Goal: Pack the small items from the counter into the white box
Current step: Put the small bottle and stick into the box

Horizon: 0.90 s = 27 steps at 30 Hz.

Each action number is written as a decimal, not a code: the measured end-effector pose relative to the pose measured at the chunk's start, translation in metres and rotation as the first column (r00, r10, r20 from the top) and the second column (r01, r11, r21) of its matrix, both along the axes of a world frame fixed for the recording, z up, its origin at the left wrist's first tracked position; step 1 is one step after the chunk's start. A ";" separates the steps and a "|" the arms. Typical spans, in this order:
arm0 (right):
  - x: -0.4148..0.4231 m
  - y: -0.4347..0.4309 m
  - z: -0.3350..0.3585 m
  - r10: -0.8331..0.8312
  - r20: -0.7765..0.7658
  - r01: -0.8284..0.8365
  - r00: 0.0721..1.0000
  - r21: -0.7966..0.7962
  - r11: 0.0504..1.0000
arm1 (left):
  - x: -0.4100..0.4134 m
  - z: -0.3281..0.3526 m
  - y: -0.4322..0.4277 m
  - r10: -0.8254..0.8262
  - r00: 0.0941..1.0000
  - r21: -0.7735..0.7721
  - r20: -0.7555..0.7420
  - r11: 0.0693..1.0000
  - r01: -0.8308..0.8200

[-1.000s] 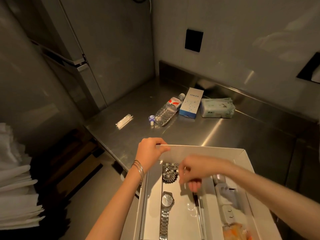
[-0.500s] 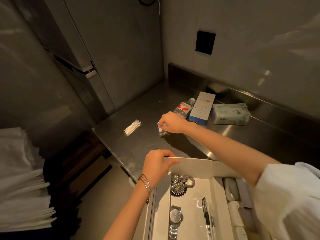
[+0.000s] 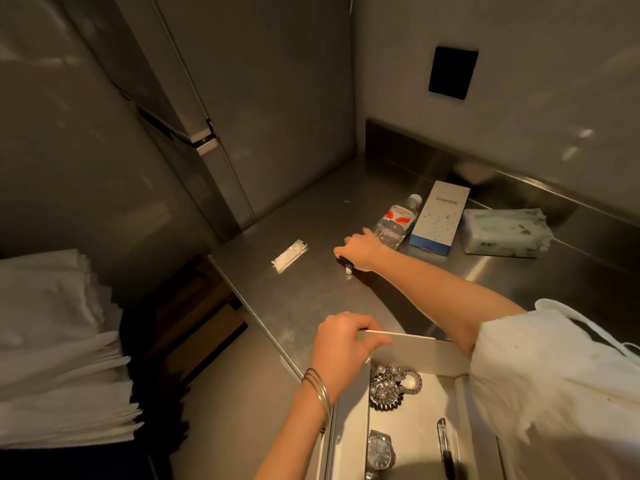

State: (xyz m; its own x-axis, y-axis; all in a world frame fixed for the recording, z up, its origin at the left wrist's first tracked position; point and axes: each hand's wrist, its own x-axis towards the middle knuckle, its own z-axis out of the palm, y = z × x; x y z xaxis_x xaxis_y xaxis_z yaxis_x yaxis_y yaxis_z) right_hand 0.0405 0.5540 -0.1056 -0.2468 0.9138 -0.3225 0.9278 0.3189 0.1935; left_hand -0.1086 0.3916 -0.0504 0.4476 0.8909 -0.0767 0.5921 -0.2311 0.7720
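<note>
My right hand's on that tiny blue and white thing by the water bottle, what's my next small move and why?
Probably lift it off the counter and bring it back to the white box: your right hand curls round the small blue-and-white item, and your left hand holds the box's rim steady.

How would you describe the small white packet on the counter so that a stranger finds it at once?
Look at the steel counter, near its left edge. The small white packet lies flat there, alone, left of the right hand. Unlike the water bottle, Anker box and tissue pack grouped toward the back wall, it is a thin strip.
</note>
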 end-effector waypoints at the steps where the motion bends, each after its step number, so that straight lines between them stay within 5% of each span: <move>1: 0.000 -0.003 -0.002 0.024 0.008 -0.024 1.000 0.038 0.999 | 0.000 0.000 0.000 -0.003 1.000 0.000 0.000 1.000 0.003; 5: 0.003 -0.016 -0.003 0.104 -0.095 -0.089 0.990 0.148 0.985 | -0.001 0.001 0.000 -0.011 1.000 -0.005 -0.008 1.000 0.011; 7: 0.008 -0.027 0.008 0.082 -0.279 -0.028 0.957 0.192 0.981 | -0.001 0.002 0.000 -0.018 1.000 -0.011 -0.003 1.000 0.018; 12: 0.037 -0.087 0.063 -0.168 -0.803 0.379 0.571 0.077 0.922 | 0.000 0.003 0.000 -0.024 1.000 0.002 0.000 1.000 0.024; 15: 0.048 -0.145 0.095 -0.227 -0.923 0.502 0.311 -0.043 0.864 | 0.000 0.000 0.000 -0.023 1.000 0.004 0.012 1.000 0.023; 19: 0.051 -0.222 0.114 -0.309 -0.942 0.454 0.130 -0.221 0.863 | -0.001 -0.001 0.001 -0.018 1.000 0.014 0.014 1.000 0.018; 21: 0.048 -0.248 0.114 -0.401 -0.896 0.335 0.191 -0.324 0.885 | -0.001 -0.001 0.001 -0.026 1.000 0.016 0.007 1.000 0.025; 24: 0.039 -0.261 0.088 -0.500 -0.710 0.323 0.496 -0.384 0.865 | -0.001 -0.001 0.000 -0.033 0.999 0.024 0.004 0.999 0.033; 27: 0.035 -0.257 0.052 -0.591 -0.588 0.426 0.552 -0.411 0.806 | -0.002 -0.001 -0.001 -0.032 0.999 0.037 0.005 0.999 0.032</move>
